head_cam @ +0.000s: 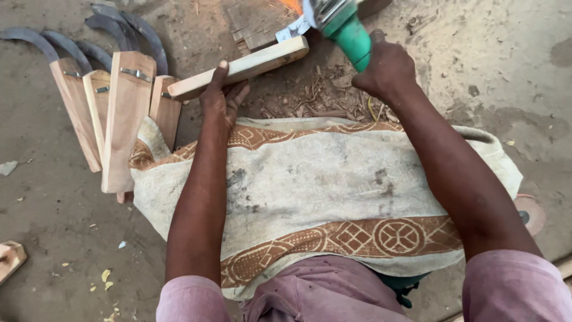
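The left hand (pixel 219 101) clamps the pale wooden handle blank (pixel 241 67) above the cloth's (pixel 322 179) far edge while the right hand (pixel 386 68), fist closed, holds the green grinder (pixel 342 24) against its far end, best kept steady, fingers clear.

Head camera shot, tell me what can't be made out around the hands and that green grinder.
- Green grinder, held by the right hand: its disc and front are cut off by the top edge.
- Wooden piece, held by the left hand: the end under the grinder is hidden.
- Sickles at left: lower handles are tucked under the patterned cloth.
- Legs: covered by the cloth.
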